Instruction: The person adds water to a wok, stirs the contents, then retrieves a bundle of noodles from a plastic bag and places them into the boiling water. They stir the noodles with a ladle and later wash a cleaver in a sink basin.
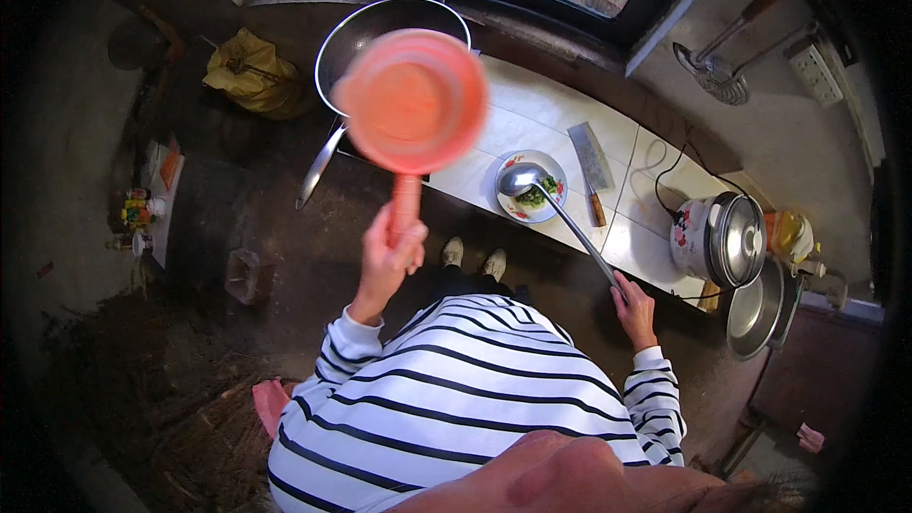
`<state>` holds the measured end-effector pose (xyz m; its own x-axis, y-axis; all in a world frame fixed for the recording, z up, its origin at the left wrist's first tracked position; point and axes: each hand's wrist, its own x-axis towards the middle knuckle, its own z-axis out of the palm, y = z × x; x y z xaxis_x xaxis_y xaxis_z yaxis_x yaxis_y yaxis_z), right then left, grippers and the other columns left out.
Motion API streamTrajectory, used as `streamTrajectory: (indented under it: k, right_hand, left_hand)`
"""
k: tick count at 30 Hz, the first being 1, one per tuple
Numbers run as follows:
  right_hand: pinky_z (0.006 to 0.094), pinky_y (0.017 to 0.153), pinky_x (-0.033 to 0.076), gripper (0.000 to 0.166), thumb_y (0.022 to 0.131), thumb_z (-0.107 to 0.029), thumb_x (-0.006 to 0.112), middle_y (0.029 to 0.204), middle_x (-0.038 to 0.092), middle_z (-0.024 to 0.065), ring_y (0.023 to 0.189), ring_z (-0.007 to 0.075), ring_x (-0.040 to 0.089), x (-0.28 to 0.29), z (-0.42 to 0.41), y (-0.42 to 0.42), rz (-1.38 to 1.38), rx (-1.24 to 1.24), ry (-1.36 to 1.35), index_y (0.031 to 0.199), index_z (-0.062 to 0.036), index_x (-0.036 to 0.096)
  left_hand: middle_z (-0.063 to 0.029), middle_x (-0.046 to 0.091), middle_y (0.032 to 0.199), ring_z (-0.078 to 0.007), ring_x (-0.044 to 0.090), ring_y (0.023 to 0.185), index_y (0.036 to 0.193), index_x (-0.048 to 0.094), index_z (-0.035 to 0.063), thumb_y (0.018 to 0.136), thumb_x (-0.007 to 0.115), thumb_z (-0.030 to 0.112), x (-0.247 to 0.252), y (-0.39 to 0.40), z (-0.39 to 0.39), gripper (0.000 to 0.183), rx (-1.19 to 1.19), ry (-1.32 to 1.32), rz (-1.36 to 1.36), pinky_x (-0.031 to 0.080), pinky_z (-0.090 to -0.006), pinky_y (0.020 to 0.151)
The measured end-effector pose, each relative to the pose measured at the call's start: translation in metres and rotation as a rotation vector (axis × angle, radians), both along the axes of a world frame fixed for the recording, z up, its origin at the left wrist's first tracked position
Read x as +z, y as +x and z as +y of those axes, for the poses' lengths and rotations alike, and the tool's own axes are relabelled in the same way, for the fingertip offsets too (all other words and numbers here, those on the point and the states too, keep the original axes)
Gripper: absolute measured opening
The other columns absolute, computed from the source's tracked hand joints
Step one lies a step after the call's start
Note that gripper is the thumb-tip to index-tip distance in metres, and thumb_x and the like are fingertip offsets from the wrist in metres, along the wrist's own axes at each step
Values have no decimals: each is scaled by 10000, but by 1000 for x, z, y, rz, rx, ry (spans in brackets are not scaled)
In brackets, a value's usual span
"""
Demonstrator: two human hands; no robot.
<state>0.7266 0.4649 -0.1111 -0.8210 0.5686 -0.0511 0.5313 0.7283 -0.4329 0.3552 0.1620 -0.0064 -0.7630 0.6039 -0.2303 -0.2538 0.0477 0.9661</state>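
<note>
My left hand grips the handle of an orange-red plastic water dipper, which is blurred and hides part of a wok behind it. The wok has a silver handle jutting towards me. In my right hand is the long handle of a metal ladle. Its bowl is over a flower-patterned plate that holds chopped greens. I cannot tell whether the ladle touches the plate.
A cleaver lies on the white tiled counter, right of the plate. Further right stand an electric cooker with a cord and a metal basin. A yellow sack is at the left. Skimmers hang on the wall.
</note>
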Motion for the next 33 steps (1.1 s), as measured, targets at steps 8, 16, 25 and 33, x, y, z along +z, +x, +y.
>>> streamTrajectory:
  k: [8, 16, 25, 33]
  right_hand:
    - [445, 774, 500, 263, 863, -191, 699, 966, 656, 166, 897, 368, 632, -81, 61, 41, -33, -76, 76, 1066, -47, 616]
    - [445, 816, 452, 228, 819, -177, 694, 1010, 599, 128, 987, 340, 563, -149, 61, 52, -144, -142, 229, 1003, -65, 619]
    - [448, 915, 437, 302, 821, -152, 679, 1135, 580, 140, 1080, 341, 542, -151, 39, 34, -157, -309, 278, 1111, -87, 626]
    - [462, 977, 420, 409, 780, -28, 666, 1179, 583, 180, 1120, 375, 536, -123, -13, 18, 103, -460, 305, 1182, -28, 595]
  left_hand:
    - [-18, 571, 769, -69, 501, 475, 1299, 461, 15, 910, 665, 169, -95, 3, 78, 465, -420, 38, -208, 375, -217, 402]
    - [-27, 583, 777, -85, 528, 538, 1235, 518, 3, 902, 675, 246, -189, -25, 135, 442, -547, -19, -291, 404, -231, 453]
    - [-11, 581, 820, -73, 540, 624, 1196, 594, 30, 892, 673, 317, -220, -60, 160, 426, -555, -113, -278, 428, -205, 485]
    - [-36, 648, 923, -96, 590, 717, 1314, 559, 63, 885, 668, 290, -239, -71, 168, 497, -536, -187, -134, 483, -248, 569]
